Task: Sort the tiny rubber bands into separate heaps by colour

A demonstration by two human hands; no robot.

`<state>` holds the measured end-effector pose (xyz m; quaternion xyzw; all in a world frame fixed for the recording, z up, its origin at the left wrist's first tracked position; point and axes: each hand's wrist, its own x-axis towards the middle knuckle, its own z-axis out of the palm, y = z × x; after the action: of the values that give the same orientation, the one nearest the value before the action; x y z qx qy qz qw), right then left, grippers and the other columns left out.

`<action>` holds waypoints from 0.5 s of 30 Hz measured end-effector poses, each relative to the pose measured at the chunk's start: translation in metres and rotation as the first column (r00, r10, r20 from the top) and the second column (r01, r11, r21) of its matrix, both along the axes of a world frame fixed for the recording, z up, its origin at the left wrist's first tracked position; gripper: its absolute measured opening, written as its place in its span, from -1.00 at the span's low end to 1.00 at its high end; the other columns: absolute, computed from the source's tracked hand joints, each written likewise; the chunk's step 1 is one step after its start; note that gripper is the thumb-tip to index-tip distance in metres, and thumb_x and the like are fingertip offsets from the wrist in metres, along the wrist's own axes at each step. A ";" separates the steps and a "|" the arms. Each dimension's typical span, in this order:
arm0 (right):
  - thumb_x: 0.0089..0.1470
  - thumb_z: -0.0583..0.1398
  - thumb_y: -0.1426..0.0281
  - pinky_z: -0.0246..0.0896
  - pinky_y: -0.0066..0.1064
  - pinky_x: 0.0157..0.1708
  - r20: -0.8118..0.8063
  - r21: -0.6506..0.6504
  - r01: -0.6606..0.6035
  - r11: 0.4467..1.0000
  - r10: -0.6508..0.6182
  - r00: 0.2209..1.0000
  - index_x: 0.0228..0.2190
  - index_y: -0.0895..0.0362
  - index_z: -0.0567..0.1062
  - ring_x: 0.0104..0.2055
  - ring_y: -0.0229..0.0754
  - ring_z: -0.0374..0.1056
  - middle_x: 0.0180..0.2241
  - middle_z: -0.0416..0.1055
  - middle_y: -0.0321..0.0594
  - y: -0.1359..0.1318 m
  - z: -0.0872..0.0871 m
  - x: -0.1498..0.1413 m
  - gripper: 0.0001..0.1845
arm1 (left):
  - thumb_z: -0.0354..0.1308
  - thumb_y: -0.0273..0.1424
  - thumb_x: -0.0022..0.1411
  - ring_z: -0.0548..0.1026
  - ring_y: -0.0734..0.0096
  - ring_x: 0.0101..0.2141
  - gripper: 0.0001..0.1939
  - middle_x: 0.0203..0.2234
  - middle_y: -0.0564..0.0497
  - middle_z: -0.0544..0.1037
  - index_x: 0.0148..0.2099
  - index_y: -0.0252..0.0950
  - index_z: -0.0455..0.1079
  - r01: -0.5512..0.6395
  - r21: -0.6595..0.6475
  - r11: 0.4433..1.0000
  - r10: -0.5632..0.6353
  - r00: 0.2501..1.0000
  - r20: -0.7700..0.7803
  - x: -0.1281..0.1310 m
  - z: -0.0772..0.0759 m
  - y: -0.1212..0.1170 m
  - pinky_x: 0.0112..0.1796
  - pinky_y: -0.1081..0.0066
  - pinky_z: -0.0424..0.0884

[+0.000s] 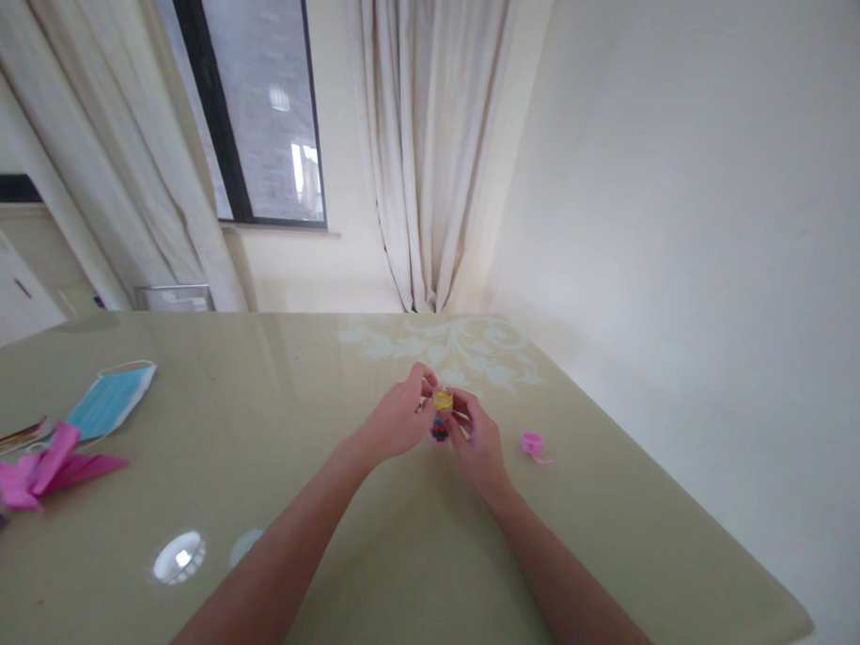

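Small clear container (pixel 442 400), yellow in its upper part with red, blue and dark pieces below, sits upright between the fingers of our two hands, above or on the table (pixel 621 542); we cannot tell whether its base touches down. Our right hand (pixel 480 448) grips it: the fingers (pixel 464 397) bend round its right side and the thumb presses the near side, opened only as wide as the container. Our left hand (pixel 398 420) comes in from the other side, its fingers bent and drawn close together at the container's left side and upper rim; we cannot tell whether they pinch it or just rest against it.

Just right of our right fingers lies a pink ring with a loose strip (pixel 533 442). Beyond our fingertips we see a pale leaf pattern (pixel 491 344) on the tabletop. Well to the left of our left fingers lie a blue face mask (pixel 110 401) and, nearer us, a pink folded figure (pixel 58 460).
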<state>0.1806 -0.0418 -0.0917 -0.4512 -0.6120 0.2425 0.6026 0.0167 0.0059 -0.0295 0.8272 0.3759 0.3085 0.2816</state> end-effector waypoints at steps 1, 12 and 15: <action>0.32 0.23 0.27 0.51 -0.09 0.08 -0.004 0.010 0.000 1.000 0.000 1.000 0.08 0.03 0.49 0.06 -0.01 0.55 0.05 0.58 -0.04 0.001 -0.001 0.000 -0.67 | 0.09 -0.42 0.35 0.64 0.18 -0.06 -0.58 -0.09 -0.12 0.68 0.23 -0.22 0.27 0.022 -0.042 0.999 -0.020 0.998 0.059 0.002 -0.005 0.001 0.01 0.14 0.54; -0.08 0.49 0.27 0.41 0.03 0.05 0.542 -0.054 0.333 0.941 -0.252 0.801 0.09 0.03 0.53 0.03 0.13 0.47 0.07 0.49 0.01 0.003 0.029 0.075 -0.34 | 0.10 -0.21 0.42 0.64 0.28 -0.32 -0.52 -0.36 0.02 0.62 0.26 -0.27 0.11 -0.003 -0.211 0.977 0.060 0.963 0.263 0.024 -0.044 -0.008 -0.24 0.30 0.52; -0.01 0.46 0.14 0.34 0.04 0.09 0.739 -0.076 0.588 0.805 -0.350 0.576 0.00 0.12 0.56 0.11 0.26 0.42 0.01 0.49 0.12 -0.005 0.034 0.104 -0.42 | 0.15 -0.28 0.37 0.58 0.35 -0.43 -0.43 -0.42 0.08 0.57 0.31 -0.30 0.08 -0.102 -0.151 0.983 0.136 0.964 0.230 0.013 -0.044 -0.018 -0.28 0.34 0.47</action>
<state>0.2849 -0.0466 -0.0578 -0.7448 -0.6002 -0.0218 0.2908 0.0295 -0.0120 -0.0737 0.7386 0.4087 0.3956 0.3619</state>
